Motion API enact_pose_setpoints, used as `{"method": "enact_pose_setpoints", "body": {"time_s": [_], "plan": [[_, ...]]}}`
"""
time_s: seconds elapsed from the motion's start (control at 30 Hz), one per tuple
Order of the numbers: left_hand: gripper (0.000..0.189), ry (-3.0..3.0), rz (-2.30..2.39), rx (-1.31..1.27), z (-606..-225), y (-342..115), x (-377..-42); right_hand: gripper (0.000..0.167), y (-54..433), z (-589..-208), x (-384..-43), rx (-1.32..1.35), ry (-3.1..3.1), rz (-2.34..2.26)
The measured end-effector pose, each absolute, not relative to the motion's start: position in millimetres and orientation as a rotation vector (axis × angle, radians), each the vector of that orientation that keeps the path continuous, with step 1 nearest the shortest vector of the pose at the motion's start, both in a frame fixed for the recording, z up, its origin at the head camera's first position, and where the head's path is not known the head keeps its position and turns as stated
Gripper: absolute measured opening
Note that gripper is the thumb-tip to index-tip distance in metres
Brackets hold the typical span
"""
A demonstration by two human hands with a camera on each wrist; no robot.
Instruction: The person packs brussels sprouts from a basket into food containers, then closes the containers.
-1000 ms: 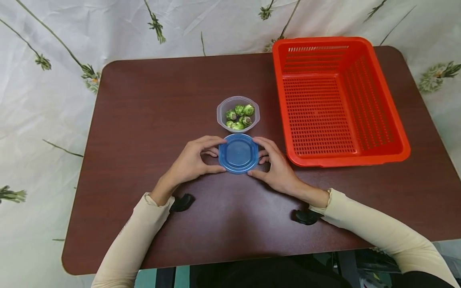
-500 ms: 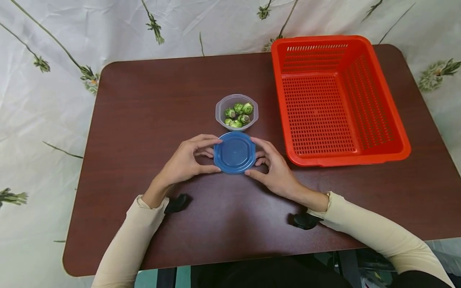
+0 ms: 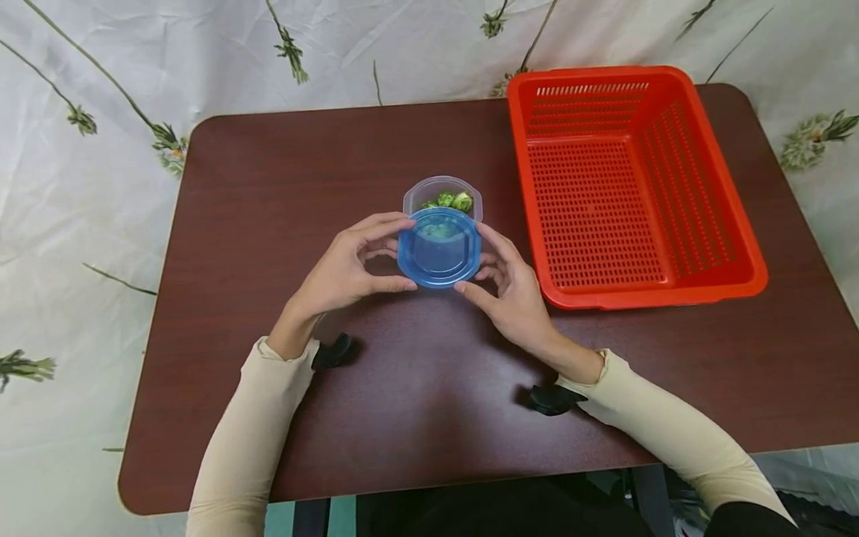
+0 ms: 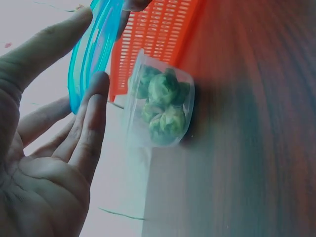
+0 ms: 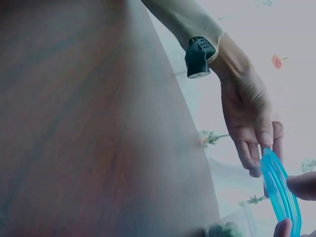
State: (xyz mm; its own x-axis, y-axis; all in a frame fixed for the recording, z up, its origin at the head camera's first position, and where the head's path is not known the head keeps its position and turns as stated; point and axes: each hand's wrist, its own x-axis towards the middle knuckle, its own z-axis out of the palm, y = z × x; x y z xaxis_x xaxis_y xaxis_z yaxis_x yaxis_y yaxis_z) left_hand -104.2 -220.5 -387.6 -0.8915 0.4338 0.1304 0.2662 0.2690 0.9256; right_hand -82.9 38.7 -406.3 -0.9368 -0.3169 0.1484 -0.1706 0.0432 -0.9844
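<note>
Both hands hold a round blue plastic lid (image 3: 439, 250) by its edges, raised above the table. My left hand (image 3: 352, 261) pinches its left edge between thumb and fingers. On the opposite edge my right hand (image 3: 513, 291) grips it the same way. Just beyond stands a clear plastic container (image 3: 429, 188) with several Brussels sprouts (image 3: 461, 201) in it. In the head view the lid covers the container's near part. The left wrist view shows the lid apart from the container (image 4: 132, 116), higher than its rim.
A large red plastic basket (image 3: 597, 216) stands at the right on the dark brown table (image 3: 282, 186). Behind the table hangs a white cloth (image 3: 221, 52) with a flower print.
The lid, first near the table in front of the container, has risen and moved forward with both hands. It now hides part of the sprouts in the head view.
</note>
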Motion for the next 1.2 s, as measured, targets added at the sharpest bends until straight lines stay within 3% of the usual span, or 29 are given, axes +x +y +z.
{"method": "enact_pose_setpoints", "body": {"time_s": [0.53, 1.2], "plan": [[0.072, 2.631, 1.569, 0.594, -390, -214, -144, 0.074, 29, -406, -124, -0.395, 2.263, -2.083], [0.071, 2.644, 1.470, 0.542, -399, -208, -161, 0.065, 21, -414, -137, -0.215, 2.349, -2.075]]}}
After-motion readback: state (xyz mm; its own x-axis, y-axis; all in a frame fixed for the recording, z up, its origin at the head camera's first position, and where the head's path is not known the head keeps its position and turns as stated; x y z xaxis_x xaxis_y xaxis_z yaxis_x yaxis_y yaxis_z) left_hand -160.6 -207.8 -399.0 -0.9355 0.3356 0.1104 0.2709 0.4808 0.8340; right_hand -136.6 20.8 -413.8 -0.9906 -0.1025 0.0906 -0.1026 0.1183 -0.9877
